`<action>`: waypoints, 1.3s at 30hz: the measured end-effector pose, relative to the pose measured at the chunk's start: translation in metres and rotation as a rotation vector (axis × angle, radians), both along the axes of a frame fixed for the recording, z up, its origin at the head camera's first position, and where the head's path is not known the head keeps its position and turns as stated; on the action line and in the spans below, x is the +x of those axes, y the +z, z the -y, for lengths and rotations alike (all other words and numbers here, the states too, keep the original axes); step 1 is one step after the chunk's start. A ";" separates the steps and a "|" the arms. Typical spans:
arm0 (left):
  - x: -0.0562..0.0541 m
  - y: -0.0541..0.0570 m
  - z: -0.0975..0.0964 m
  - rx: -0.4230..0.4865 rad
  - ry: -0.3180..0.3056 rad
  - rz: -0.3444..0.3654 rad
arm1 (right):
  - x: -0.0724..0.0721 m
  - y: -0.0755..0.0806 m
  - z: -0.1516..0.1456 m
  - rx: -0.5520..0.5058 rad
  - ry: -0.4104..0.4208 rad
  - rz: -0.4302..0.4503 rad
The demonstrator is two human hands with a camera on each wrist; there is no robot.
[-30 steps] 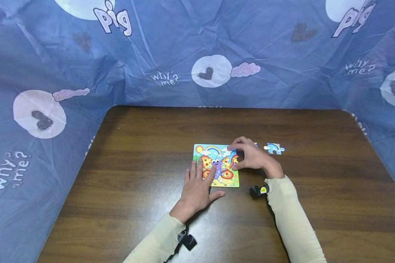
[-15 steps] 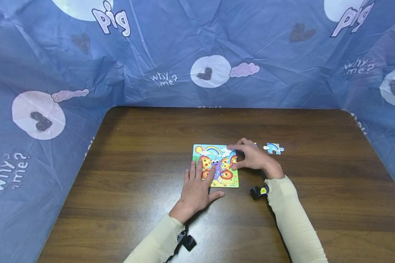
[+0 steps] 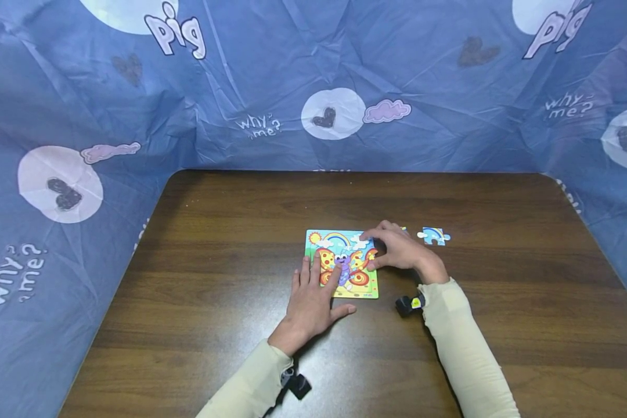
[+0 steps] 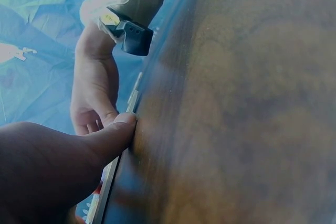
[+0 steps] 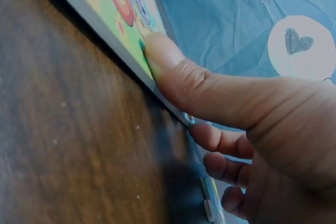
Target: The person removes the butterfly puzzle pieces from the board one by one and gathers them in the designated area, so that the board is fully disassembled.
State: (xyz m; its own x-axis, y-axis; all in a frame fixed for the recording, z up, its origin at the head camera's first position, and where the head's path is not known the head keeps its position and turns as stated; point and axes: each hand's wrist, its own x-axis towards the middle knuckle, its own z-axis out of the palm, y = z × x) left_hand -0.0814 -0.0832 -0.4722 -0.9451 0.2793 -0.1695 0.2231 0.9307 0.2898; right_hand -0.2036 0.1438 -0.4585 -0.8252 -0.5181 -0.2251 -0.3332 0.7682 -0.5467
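A square butterfly jigsaw puzzle (image 3: 357,280) lies on the table, its picture largely filled, with a sun and rainbow along the top. My left hand (image 3: 309,305) rests on its lower left, fingers straight and spread over the picture, the thumb off the near edge. At the upper right, my right hand (image 3: 402,248) has thumb and curled index finger about a puzzle piece (image 3: 370,253) at the right border. In the right wrist view the right thumb (image 5: 165,59) presses on the printed surface by the edge; the fingertips behind the edge are partly hidden.
A loose rainbow puzzle piece (image 3: 434,235) lies right of the right hand. Another loose piece (image 3: 404,229) is mostly hidden behind that hand. The brown wooden table (image 3: 230,220) ends at a blue printed cloth (image 3: 271,69) at the back and sides.
Both hands stay nearly in place on the puzzle. The right index finger shifts very slightly, and the whole view drifts a little.
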 end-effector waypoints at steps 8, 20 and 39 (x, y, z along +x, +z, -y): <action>0.000 0.000 0.000 -0.007 0.000 -0.005 | -0.001 0.000 0.003 -0.020 -0.059 -0.055; 0.000 0.000 0.000 -0.010 -0.003 -0.010 | 0.000 0.004 -0.005 -0.099 -0.148 -0.150; 0.001 -0.001 0.001 0.000 -0.005 -0.031 | 0.004 0.011 -0.048 -0.087 -0.230 -0.254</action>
State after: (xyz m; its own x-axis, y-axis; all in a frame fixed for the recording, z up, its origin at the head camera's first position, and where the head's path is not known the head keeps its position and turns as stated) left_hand -0.0804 -0.0845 -0.4735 -0.9486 0.2837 -0.1403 0.2361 0.9296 0.2831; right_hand -0.1994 0.1921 -0.4479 -0.9463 -0.3208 0.0396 -0.2911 0.7928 -0.5354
